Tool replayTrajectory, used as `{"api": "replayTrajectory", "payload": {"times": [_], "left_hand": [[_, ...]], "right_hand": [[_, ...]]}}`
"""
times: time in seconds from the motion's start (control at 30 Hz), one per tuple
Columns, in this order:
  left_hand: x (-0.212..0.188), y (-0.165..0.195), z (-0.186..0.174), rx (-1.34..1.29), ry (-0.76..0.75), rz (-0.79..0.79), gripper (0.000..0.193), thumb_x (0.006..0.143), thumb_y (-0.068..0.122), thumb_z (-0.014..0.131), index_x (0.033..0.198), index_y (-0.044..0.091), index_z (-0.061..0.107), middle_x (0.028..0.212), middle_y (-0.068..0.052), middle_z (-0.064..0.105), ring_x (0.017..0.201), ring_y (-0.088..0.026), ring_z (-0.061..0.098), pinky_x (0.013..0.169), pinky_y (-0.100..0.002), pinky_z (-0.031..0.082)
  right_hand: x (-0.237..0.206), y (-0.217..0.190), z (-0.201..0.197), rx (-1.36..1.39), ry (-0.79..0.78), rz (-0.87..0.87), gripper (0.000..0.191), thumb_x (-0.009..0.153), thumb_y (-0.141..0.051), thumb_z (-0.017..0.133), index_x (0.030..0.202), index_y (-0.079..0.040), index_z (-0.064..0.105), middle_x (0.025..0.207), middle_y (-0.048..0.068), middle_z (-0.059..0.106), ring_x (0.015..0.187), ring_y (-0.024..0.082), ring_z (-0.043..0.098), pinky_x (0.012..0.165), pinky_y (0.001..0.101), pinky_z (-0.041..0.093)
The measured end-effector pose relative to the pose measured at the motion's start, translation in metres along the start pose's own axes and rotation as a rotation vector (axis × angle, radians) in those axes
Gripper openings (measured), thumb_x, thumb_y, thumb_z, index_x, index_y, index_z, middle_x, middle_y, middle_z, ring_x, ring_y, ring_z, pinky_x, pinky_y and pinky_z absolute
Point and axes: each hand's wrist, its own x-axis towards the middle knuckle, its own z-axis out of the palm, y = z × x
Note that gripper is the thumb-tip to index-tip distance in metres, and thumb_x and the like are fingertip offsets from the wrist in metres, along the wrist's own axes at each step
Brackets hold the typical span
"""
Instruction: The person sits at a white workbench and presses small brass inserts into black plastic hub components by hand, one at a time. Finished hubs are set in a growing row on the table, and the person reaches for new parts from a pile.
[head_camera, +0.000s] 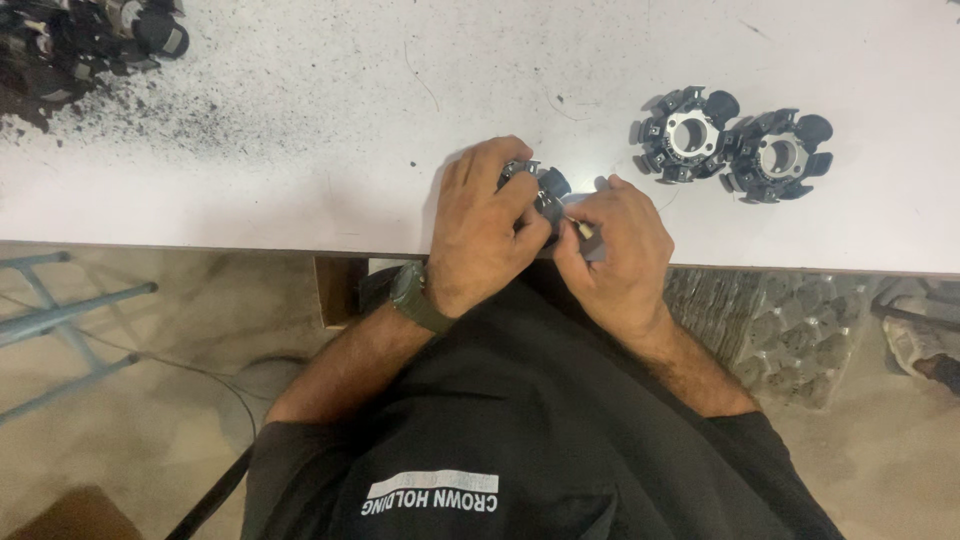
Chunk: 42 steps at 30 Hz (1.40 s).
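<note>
My left hand (485, 222) grips a black ring-shaped part with round lobes (549, 183) at the near edge of the white table (300, 130). My right hand (615, 250) presses against the same part from the right, fingers pinched on a small grey piece (580, 205) at its side. Most of the part is hidden under my fingers. A dark green watch (412, 297) sits on my left wrist.
Two matching black ring parts (686, 135) (778, 156) lie side by side on the table to the right. A heap of dark parts (80, 40) with black dust sits at the far left corner. Blue metal legs (60, 310) stand on the floor at left.
</note>
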Motion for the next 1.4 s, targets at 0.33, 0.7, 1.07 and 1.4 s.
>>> {"api": "replayTrajectory", "payload": {"times": [0.33, 0.7, 1.07, 1.4], "left_hand": [[-0.006, -0.004, 0.006, -0.086, 0.042, -0.001, 0.018, 0.079, 0.002, 0.073, 0.095, 0.002, 0.064, 0.128, -0.015, 0.056, 0.108, -0.033, 0.063, 0.089, -0.045, 0.055], [-0.008, -0.007, 0.007, -0.099, 0.073, 0.009, 0.02, 0.077, 0.001, 0.073, 0.095, 0.0, 0.063, 0.122, -0.015, 0.057, 0.105, -0.033, 0.064, 0.089, -0.046, 0.055], [0.002, -0.016, -0.039, -0.109, 0.22, -0.081, 0.013, 0.09, 0.003, 0.072, 0.1, 0.001, 0.065, 0.139, -0.022, 0.055, 0.125, -0.034, 0.06, 0.094, -0.041, 0.057], [-0.004, 0.007, -0.067, 0.01, -0.27, -0.03, 0.035, 0.081, 0.023, 0.087, 0.098, 0.005, 0.063, 0.124, -0.016, 0.06, 0.111, -0.032, 0.06, 0.09, -0.045, 0.05]], "right_hand": [[-0.004, 0.005, 0.0, 0.003, 0.007, -0.102, 0.03, 0.084, 0.004, 0.079, 0.108, -0.004, 0.062, 0.1, 0.012, 0.068, 0.099, 0.032, 0.068, 0.109, 0.0573, 0.05], [0.003, 0.001, 0.008, -0.038, -0.021, -0.094, 0.031, 0.085, 0.009, 0.079, 0.109, -0.004, 0.063, 0.103, 0.011, 0.068, 0.103, 0.034, 0.067, 0.109, 0.0533, 0.054], [0.001, 0.007, -0.006, 0.056, 0.088, -0.01, 0.02, 0.096, 0.001, 0.075, 0.111, -0.002, 0.062, 0.106, 0.013, 0.068, 0.105, 0.031, 0.069, 0.114, 0.0533, 0.051], [-0.002, 0.016, 0.012, 0.137, 0.078, 0.044, 0.019, 0.096, 0.001, 0.073, 0.11, -0.003, 0.061, 0.104, 0.012, 0.07, 0.103, 0.032, 0.069, 0.114, 0.0527, 0.051]]}}
